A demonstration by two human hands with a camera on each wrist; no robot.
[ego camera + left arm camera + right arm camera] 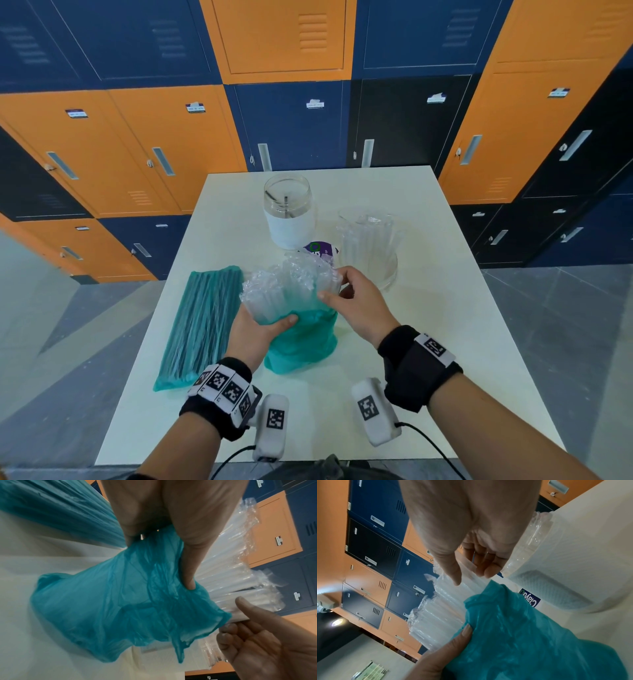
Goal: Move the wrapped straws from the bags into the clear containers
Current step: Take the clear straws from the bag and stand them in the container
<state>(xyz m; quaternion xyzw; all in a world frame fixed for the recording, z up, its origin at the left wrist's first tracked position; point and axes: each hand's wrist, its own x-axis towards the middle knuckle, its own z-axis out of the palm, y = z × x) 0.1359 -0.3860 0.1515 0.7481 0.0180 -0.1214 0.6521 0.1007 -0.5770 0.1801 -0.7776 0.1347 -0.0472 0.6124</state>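
A crumpled teal bag point(301, 346) stands mid-table with a bundle of clear wrapped straws point(287, 291) sticking out of its top. My left hand point(270, 325) grips the bag and the bundle's base, its thumb across the front point(188, 582). My right hand point(334, 286) pinches wrapped straws at the bundle's right edge between thumb and fingers point(471, 577). Behind it, a clear container point(370, 246) holds wrapped clear straws. A clear jar point(289, 212) with a white band holds a couple of dark straws. The bag point(120, 608) and the straws point(440, 618) fill both wrist views.
A second teal bag point(202, 325) full of dark straws lies flat at the table's left. A purple-labelled packet point(320, 250) sits between the jar and the bundle. The white table point(445, 342) shows bare surface at right and front. Orange and blue lockers stand behind.
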